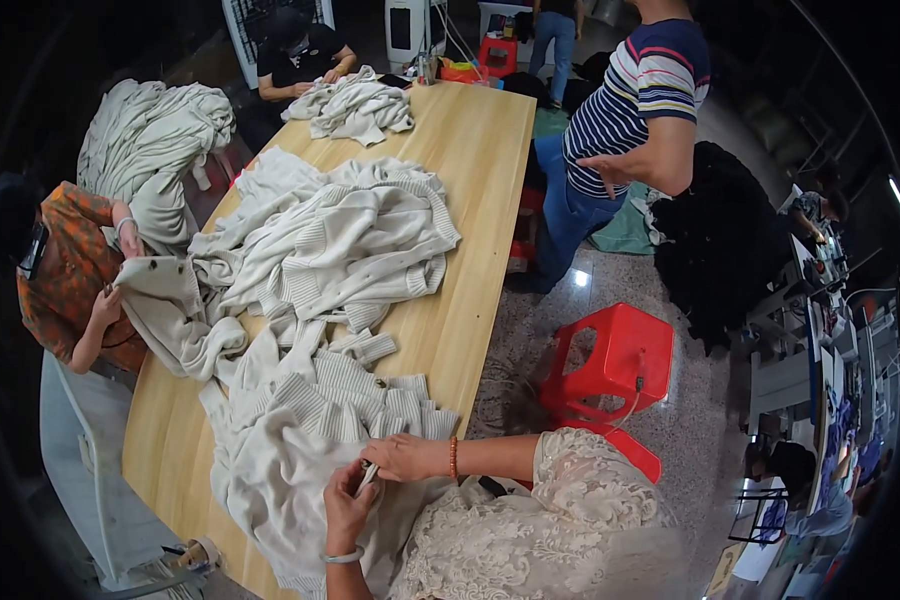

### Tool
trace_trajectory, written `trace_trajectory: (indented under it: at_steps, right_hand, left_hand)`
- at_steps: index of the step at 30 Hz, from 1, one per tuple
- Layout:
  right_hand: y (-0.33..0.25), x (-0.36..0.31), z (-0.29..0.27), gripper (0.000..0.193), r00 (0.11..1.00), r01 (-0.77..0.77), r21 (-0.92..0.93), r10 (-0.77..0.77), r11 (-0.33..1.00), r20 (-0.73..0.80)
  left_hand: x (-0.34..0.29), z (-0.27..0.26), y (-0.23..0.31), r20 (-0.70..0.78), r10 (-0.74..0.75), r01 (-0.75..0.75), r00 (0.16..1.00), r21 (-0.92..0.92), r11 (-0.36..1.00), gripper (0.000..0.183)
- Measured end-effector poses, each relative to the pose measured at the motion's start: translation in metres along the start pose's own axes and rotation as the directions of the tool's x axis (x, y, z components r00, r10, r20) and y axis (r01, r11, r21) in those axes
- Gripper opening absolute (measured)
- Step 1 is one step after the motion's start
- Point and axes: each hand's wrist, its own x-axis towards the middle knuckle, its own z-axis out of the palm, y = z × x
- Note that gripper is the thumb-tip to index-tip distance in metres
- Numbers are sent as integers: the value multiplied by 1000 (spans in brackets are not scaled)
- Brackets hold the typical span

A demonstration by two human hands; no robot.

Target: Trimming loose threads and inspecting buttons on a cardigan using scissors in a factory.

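Note:
A cream knit sweater (290, 450) lies spread over the near end of the long wooden table (475, 190). My left hand (348, 508), with a pale bangle on its wrist, comes up from the lower edge and is closed around a small pale slim object (368, 477); what it is cannot be told. My right hand (406, 458), with an orange bead bracelet and a lace sleeve, reaches in from the right. Its fingers pinch the sweater's fabric right beside the left hand. The two hands touch over the garment.
A heap of cream sweaters (340, 240) covers the table's middle, and another (355, 105) lies at the far end. A person in orange (65, 275) handles a sweater at left. A person in black (300, 55) sits far off, and one in stripes (635, 110) stands at right. Red stools (610, 365) stand nearby.

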Motion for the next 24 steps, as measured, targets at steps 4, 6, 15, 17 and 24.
trace_trajectory:
  at_steps: [4, 6, 15, 17, 24]
  right_hand:
    - [-2, 4, 3, 31, 994, 112, -14, -112, 994, 10]
    - [-3, 4, -2, 29, 991, 110, 43, -113, 993, 71]
    - [-3, 1, 15, 23, 978, 154, 54, -145, 987, -149]
    - [0, 3, 12, 19, 984, 149, 40, -145, 988, -103]
    - [-5, 14, -8, 9, 964, 265, 199, -265, 944, -28]
  left_hand:
    - [1, -7, -20, -49, 222, -187, 974, 379, 906, 22]
    - [-1, -7, -17, -59, 224, -187, 973, 368, 911, 21]
    - [-3, -8, -30, -129, 196, -166, 972, 213, 963, 18]
    - [-1, -10, -34, -110, 189, -163, 976, 211, 964, 19]
    - [2, -15, -36, -108, 166, -148, 980, 157, 976, 16]
